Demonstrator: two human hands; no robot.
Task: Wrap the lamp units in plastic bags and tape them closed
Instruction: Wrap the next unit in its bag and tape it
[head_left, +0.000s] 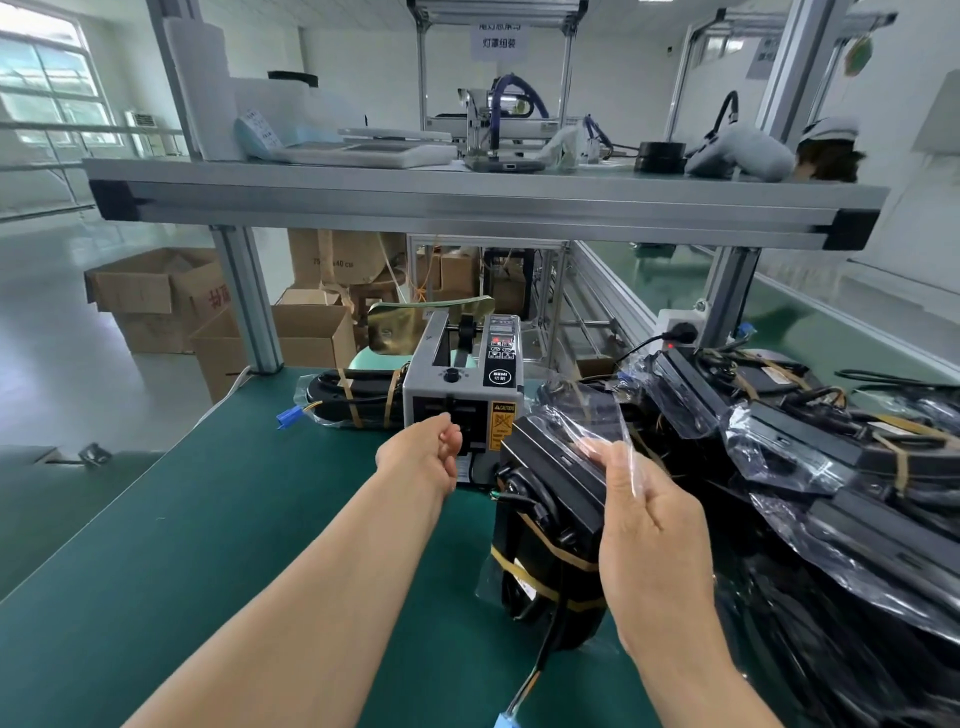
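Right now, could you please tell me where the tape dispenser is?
The tape dispenser stands mid-table in the head view, at the left hand's fingertips, just left of the bagged lamp unit the right hand holds.

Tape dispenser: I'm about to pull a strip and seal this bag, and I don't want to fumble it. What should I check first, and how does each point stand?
1. Left hand at the tape dispenser outlet: ok, fingers right at the slot.
2. Strip ready at the outlet: cannot tell, the hand covers it.
3. Bag flap held: ok, the right hand pinches the clear plastic.
4. Lamp inside the bag: ok, plastic surrounds it.
5. Flap folded flat for taping: not ok, it stands up loose.
6. Dispenser powered: ok, its display is lit.
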